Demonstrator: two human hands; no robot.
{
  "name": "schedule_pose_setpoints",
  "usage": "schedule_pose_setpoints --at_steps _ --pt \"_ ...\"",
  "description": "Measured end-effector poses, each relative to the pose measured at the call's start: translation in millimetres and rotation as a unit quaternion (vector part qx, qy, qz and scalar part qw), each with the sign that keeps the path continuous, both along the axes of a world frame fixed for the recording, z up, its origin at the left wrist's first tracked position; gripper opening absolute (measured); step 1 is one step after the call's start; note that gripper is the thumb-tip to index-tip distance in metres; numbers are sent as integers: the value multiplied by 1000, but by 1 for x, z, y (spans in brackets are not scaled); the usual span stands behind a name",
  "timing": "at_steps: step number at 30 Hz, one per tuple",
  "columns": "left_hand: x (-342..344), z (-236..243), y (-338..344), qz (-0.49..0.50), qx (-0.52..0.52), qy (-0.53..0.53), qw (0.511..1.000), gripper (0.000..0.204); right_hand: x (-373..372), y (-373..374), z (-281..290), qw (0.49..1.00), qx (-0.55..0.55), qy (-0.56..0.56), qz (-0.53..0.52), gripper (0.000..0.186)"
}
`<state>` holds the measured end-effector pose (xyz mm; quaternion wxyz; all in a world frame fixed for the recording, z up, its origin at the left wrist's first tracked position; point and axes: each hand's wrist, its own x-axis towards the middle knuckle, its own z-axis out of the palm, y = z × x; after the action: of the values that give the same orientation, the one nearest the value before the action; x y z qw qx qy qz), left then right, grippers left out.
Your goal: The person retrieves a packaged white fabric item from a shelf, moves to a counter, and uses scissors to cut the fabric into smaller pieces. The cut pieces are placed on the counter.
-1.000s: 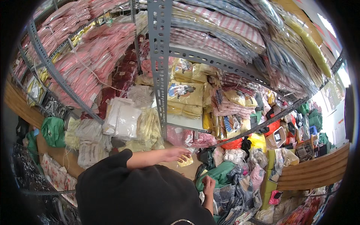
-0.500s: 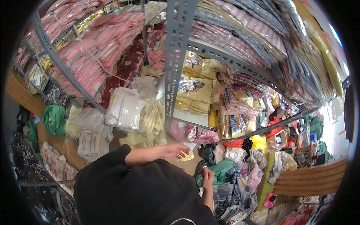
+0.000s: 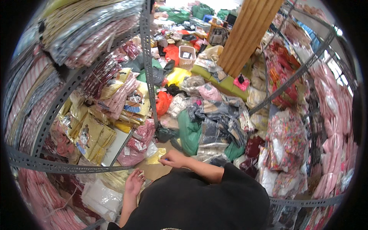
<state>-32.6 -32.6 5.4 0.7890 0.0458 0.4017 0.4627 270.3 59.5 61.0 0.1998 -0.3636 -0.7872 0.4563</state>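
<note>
Left hand (image 3: 133, 184): half open, seemingly empty; I'd avoid the rail (image 3: 57, 166).
Right hand (image 3: 174, 158): curled; any hold, I can't tell.
Packet (image 3: 154, 156): just beside right hand.

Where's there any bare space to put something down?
Small bits: tan floor between the left hand and right hand, and a narrow white shelf strip beside the yellow packs. Beyond the right hand it's crowded: green bundle, bagged clothes.

This is a clothing stockroom, with metal racks (image 3: 148, 69) of bagged garments (image 3: 96, 140) left and right of the pale basket (image 3: 186, 62).
</note>
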Motion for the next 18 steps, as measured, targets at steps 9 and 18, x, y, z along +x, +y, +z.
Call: schedule_pose_setpoints --at_steps 9,18 --pt "3 5 30 -78 7 22 997 35 26 -31 -27 997 -8 -24 -72 43" --pt "40 1 60 -149 -19 34 988 36 87 -49 -45 983 17 -98 -155 37"
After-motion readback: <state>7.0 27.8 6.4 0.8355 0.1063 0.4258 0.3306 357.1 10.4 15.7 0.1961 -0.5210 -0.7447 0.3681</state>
